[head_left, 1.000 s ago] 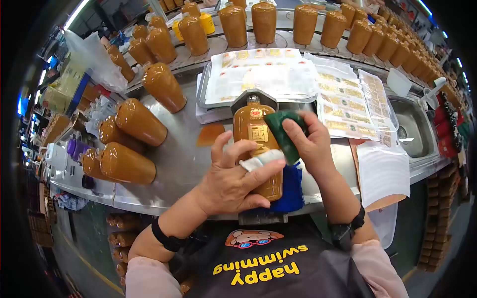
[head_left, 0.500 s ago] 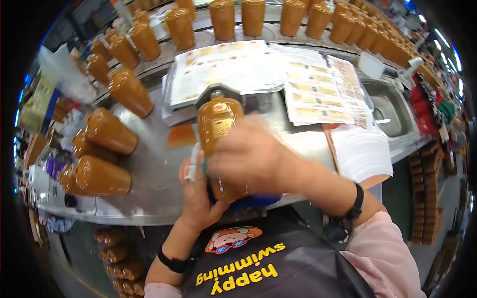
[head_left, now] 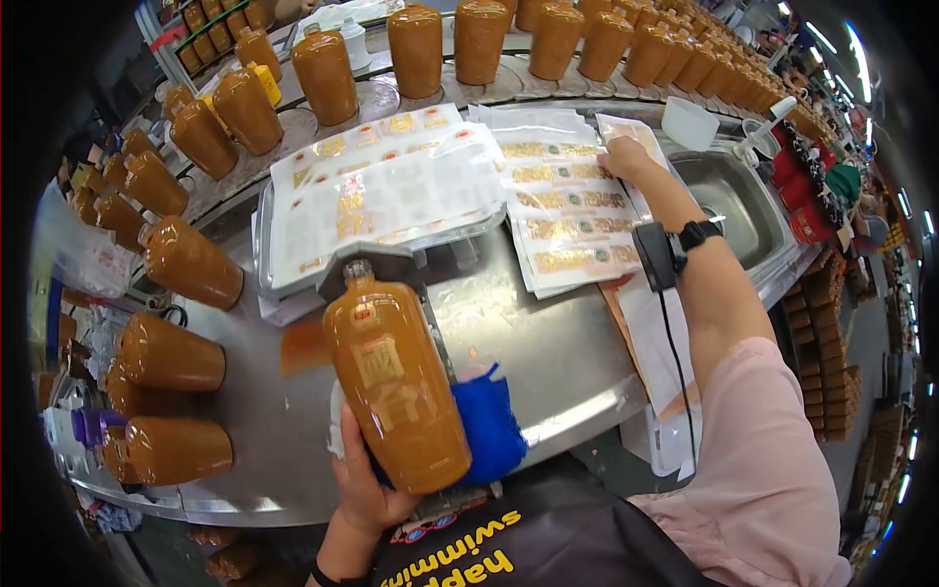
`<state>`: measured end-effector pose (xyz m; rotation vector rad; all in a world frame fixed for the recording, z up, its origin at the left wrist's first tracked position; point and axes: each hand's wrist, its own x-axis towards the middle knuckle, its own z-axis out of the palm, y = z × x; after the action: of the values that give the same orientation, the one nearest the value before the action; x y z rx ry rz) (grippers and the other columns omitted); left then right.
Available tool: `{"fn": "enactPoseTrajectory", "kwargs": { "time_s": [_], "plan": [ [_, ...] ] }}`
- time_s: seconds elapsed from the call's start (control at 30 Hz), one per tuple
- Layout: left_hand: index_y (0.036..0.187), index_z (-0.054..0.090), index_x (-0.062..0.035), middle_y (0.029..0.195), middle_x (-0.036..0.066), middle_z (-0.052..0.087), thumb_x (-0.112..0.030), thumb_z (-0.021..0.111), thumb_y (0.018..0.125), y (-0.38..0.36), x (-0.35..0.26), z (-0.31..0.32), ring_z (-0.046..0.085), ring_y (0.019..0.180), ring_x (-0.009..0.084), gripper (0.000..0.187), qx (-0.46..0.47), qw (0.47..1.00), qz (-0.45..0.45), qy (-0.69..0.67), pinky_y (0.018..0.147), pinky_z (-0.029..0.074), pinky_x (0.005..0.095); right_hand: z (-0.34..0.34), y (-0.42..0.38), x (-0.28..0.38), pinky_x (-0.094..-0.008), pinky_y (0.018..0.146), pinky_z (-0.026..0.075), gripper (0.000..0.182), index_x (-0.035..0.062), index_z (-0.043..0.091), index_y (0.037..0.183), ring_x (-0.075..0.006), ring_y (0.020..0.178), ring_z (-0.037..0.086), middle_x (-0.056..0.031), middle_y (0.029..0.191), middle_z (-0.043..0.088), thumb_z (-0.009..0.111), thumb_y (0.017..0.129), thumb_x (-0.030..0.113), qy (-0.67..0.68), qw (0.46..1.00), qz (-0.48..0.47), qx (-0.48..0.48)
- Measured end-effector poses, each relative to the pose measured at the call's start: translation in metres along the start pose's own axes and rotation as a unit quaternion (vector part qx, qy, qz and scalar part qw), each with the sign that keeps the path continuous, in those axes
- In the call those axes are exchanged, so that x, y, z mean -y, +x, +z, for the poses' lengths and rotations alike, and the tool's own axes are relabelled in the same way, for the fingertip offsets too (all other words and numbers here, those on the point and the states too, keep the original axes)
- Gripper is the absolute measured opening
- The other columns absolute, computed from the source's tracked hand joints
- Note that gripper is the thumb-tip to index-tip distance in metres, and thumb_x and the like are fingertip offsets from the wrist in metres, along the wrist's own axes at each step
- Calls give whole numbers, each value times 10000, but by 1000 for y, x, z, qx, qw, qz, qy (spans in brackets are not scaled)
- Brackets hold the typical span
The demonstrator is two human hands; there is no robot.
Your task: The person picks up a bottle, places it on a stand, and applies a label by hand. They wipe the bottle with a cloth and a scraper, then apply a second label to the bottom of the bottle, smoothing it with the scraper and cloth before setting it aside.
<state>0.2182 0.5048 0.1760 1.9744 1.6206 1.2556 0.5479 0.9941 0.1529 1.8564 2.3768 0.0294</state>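
Head view: left hand (head_left: 364, 489) grips the amber bottle (head_left: 396, 386) from below and behind, fingers wrapped round its lower body, thumb side hidden. Bottle lies tilted, neck toward the metal tray (head_left: 293, 284), base over the blue cloth (head_left: 489, 426) at the near table edge. Front label with gold characters is on and faces up; small red seal near the neck.

Right hand (head_left: 626, 157) is stretched far forward onto the label sheets (head_left: 562, 210), fingertips pressing on the far end of the stack beside the sink (head_left: 734, 196). Whether the fingers are pinching a label or lying flat, I cannot tell; too small and partly turned away.

More label sheets (head_left: 381, 191) lie on the tray. Amber bottles stand in rows along the conveyor (head_left: 440, 88) at the back; others lie on their sides at left (head_left: 171, 352).

Judgement on doing it well: peel one label only, lift from a corner so the sheet below stays put. Keep the bottle steady on the cloth with its face up and level, so it cannot roll off the table edge (head_left: 577, 435). Left grip looks low; supporting nearer the middle would hold it flatter. Risk: creased label, or a second sheet dragged toward the sink.
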Motion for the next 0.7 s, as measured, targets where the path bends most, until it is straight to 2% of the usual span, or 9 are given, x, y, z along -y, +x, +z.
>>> {"fn": "enactPoseTrajectory", "kwargs": {
  "time_s": [0.07, 0.1, 0.13, 0.2, 0.23, 0.37, 0.57, 0.6, 0.7],
  "plan": [
    [1496, 66, 60, 1395, 256, 444, -333, 690, 859, -4, 6, -2, 505, 1260, 351, 974, 25, 999, 5, 34, 1090, 349, 436, 3, 15, 1, -409, 890, 503, 367, 83, 740, 939, -350, 1041, 629, -192, 1113, 673, 665, 778, 404, 9, 998, 58, -23],
    [1513, 77, -20, 1407, 215, 437, -369, 605, 925, -3, 4, -1, 501, 1265, 314, 864, 20, 999, 0, 26, 1089, 367, 439, 2, 22, 6, -387, 874, 513, 509, 116, 743, 956, -307, 1025, 646, -149, 1096, 691, 702, 730, 571, -17, 994, 93, -48],
    [1515, 90, -40, 1410, 199, 439, -380, 555, 950, -8, 8, -1, 501, 1265, 304, 807, 38, 998, -45, 1, 1086, 377, 438, 0, 27, 6, -390, 875, 513, 511, 129, 743, 960, -299, 1028, 646, -143, 1096, 692, 703, 728, 582, -7, 994, 105, -30],
    [1511, 98, -36, 1405, 201, 445, -376, 567, 937, -11, 9, 0, 509, 1256, 311, 816, 37, 996, -72, -31, 1077, 386, 441, -7, 36, 4, -396, 877, 513, 516, 153, 744, 969, -283, 1032, 646, -130, 1097, 694, 704, 725, 606, 11, 991, 130, 7],
    [1509, 103, -34, 1402, 202, 448, -375, 573, 930, -10, 8, 0, 513, 1251, 315, 820, 34, 996, -74, -40, 1072, 391, 443, -11, 42, 5, -415, 898, 510, 536, 171, 729, 1011, -289, 1050, 635, -141, 1132, 672, 723, 700, 608, 27, 989, 138, 42],
    [1501, 120, -25, 1390, 207, 460, -368, 598, 903, -8, 8, 1, 529, 1232, 330, 839, 28, 996, -69, -57, 1053, 410, 450, -5, 54, 9, -443, 894, 523, 575, 181, 685, 1090, -311, 1022, 642, -134, 1123, 662, 742, 675, 575, 38, 988, 150, -18],
    [1489, 146, -12, 1373, 213, 477, -358, 635, 862, -10, 10, 1, 553, 1203, 353, 867, 22, 996, -61, -59, 1024, 438, 459, -2, 72, -3, -438, 913, 513, 500, 153, 693, 1040, -317, 991, 648, -138, 1120, 664, 721, 703, 521, 64, 989, 130, 12],
    [1484, 100, 43, 1331, 252, 512, -279, 781, 789, -5, 9, 1, 589, 1157, 396, 1025, 5, 999, 0, -36, 1001, 444, 469, 4, 79, -8, -435, 914, 512, 473, 157, 696, 1036, -315, 996, 647, -136, 1120, 664, 715, 713, 503, 54, 992, 115, -1],
    [1495, 152, -32, 1394, 208, 451, -338, 648, 883, -4, 7, 3, 545, 1211, 349, 845, 12, 998, -35, -58, 1028, 437, 469, 12, 89, -14, -432, 917, 509, 377, 170, 702, 1025, -313, 1038, 628, -127, 1137, 653, 683, 759, 436, 36, 994, 94, -36]
  ]
}}
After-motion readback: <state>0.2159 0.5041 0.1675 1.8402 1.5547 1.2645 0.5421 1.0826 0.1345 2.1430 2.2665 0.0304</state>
